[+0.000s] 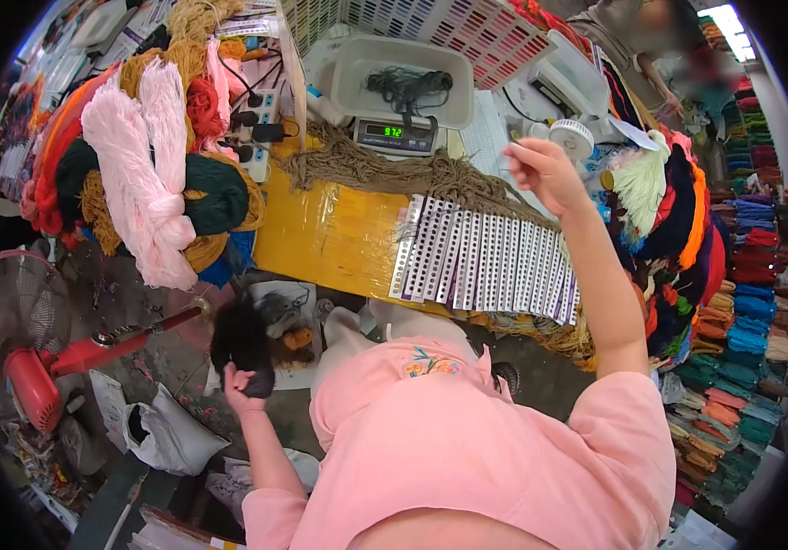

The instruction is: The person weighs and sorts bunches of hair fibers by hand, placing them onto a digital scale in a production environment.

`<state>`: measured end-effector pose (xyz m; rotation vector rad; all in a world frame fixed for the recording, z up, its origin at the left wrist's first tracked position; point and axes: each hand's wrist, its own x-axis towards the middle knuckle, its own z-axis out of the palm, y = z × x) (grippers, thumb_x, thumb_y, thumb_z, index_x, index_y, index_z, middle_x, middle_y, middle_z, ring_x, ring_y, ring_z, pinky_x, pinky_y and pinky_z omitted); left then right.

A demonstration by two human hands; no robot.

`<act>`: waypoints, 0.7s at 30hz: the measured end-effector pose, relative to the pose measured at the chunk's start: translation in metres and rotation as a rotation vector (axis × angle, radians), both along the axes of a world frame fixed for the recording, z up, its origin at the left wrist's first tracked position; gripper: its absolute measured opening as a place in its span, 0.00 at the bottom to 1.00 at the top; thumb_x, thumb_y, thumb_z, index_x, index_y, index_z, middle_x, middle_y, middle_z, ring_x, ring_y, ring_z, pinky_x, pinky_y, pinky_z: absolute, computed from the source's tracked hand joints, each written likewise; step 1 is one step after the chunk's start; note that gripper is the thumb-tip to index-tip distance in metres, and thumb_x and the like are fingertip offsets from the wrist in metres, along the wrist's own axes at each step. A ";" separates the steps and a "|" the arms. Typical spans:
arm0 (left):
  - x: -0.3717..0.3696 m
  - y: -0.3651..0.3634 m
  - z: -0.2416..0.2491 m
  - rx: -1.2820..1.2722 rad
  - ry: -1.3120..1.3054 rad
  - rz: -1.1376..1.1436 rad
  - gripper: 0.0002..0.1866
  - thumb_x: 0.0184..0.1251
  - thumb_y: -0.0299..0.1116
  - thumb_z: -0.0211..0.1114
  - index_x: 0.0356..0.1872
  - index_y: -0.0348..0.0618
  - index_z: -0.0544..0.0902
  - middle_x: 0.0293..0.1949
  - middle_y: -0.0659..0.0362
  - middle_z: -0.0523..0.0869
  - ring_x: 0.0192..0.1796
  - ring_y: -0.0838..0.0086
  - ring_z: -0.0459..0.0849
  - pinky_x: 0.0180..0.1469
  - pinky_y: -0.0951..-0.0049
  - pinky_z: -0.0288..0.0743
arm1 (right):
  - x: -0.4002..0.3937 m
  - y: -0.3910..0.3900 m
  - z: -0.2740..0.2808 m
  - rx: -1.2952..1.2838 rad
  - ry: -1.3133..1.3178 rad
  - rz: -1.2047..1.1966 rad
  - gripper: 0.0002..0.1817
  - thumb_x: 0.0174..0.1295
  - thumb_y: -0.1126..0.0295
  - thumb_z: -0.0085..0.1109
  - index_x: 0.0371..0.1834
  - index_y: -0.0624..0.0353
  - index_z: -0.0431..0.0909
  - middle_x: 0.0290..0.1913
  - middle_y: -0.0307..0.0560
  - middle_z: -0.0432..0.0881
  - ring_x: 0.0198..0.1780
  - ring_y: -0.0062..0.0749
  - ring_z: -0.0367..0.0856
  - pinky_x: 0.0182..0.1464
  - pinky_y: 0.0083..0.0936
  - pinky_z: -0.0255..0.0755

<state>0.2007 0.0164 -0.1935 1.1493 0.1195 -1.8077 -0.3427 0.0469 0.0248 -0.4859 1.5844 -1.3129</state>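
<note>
My left hand [249,387] hangs low beside my knees, its fingers closed on a bundle of black thread [236,335] whose loose ends fan upward. My right hand [548,176] is raised above the right side of the table, fingers curled together; whatever they may pinch is too small to name. Below it lies a row of white punched thread cards [481,261] on the yellow tabletop [316,234]. A long brown-grey skein [385,167] stretches behind the cards. Dark thread [410,87] rests in a white tub on a digital scale [396,135] reading 972.
Pink skeins [142,174] and other colored yarn pile up at the left. A red fan [32,390] stands on the floor. A round white lid [572,138] lies near my right hand. Another person [628,46] is at the back right, before stacked yarn [751,339].
</note>
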 end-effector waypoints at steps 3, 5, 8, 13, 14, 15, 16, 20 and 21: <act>-0.012 0.010 -0.009 0.023 0.167 -0.096 0.06 0.58 0.32 0.50 0.28 0.43 0.74 0.09 0.70 0.59 0.11 0.86 0.56 0.30 0.82 0.68 | 0.005 -0.042 0.046 -0.229 0.038 0.105 0.08 0.54 0.70 0.46 0.29 0.62 0.73 0.24 0.39 0.75 0.24 0.17 0.71 0.21 0.12 0.63; -0.014 0.014 0.004 -0.007 0.168 -0.139 0.06 0.58 0.31 0.49 0.27 0.42 0.74 0.08 0.70 0.59 0.11 0.86 0.57 0.32 0.80 0.69 | -0.029 -0.062 0.076 -0.379 0.162 0.098 0.09 0.55 0.70 0.44 0.33 0.64 0.72 0.29 0.43 0.76 0.28 0.20 0.74 0.25 0.14 0.67; -0.004 0.018 0.017 -0.032 0.199 -0.180 0.08 0.59 0.31 0.47 0.33 0.41 0.74 0.08 0.70 0.59 0.10 0.86 0.57 0.35 0.75 0.71 | -0.129 -0.083 0.078 -0.361 0.213 -0.121 0.08 0.54 0.73 0.45 0.33 0.65 0.71 0.30 0.45 0.76 0.30 0.23 0.75 0.27 0.13 0.69; -0.004 0.037 0.041 -0.001 0.157 -0.165 0.11 0.59 0.31 0.47 0.40 0.38 0.72 0.09 0.70 0.59 0.09 0.86 0.56 0.33 0.71 0.74 | -0.185 -0.102 0.052 -0.301 0.406 -0.317 0.07 0.51 0.71 0.51 0.29 0.64 0.72 0.26 0.43 0.76 0.25 0.22 0.75 0.26 0.15 0.70; -0.005 0.043 0.038 -0.002 0.161 -0.171 0.11 0.58 0.31 0.47 0.39 0.38 0.72 0.09 0.70 0.59 0.09 0.86 0.56 0.33 0.70 0.74 | -0.178 -0.110 0.036 -0.263 0.423 -0.193 0.07 0.50 0.70 0.51 0.27 0.64 0.73 0.25 0.42 0.76 0.25 0.21 0.75 0.25 0.16 0.70; -0.009 0.047 0.036 -0.008 0.194 -0.169 0.09 0.58 0.32 0.49 0.34 0.38 0.73 0.09 0.70 0.60 0.09 0.85 0.57 0.32 0.70 0.74 | -0.142 -0.121 0.022 -0.216 0.439 -0.184 0.07 0.50 0.69 0.50 0.24 0.62 0.74 0.24 0.41 0.76 0.23 0.21 0.74 0.23 0.17 0.69; -0.015 0.050 0.035 0.008 0.196 -0.163 0.08 0.57 0.32 0.49 0.32 0.40 0.73 0.10 0.69 0.62 0.10 0.85 0.59 0.32 0.69 0.74 | -0.117 -0.128 0.003 -0.171 0.505 -0.097 0.07 0.50 0.69 0.50 0.24 0.62 0.74 0.24 0.41 0.76 0.23 0.21 0.74 0.22 0.16 0.69; -0.050 0.056 0.052 0.028 0.110 -0.193 0.07 0.56 0.36 0.52 0.25 0.45 0.71 0.23 0.63 0.71 0.26 0.76 0.71 0.35 0.65 0.71 | -0.063 -0.138 -0.107 0.000 1.067 0.253 0.07 0.49 0.70 0.47 0.25 0.61 0.74 0.24 0.48 0.75 0.27 0.34 0.75 0.27 0.26 0.69; -0.051 0.058 0.050 0.021 0.163 -0.181 0.08 0.55 0.36 0.52 0.24 0.44 0.70 0.32 0.59 0.74 0.34 0.71 0.74 0.35 0.62 0.72 | -0.054 -0.132 -0.134 -0.026 1.345 0.373 0.07 0.48 0.70 0.47 0.25 0.61 0.74 0.24 0.50 0.75 0.28 0.40 0.74 0.29 0.30 0.68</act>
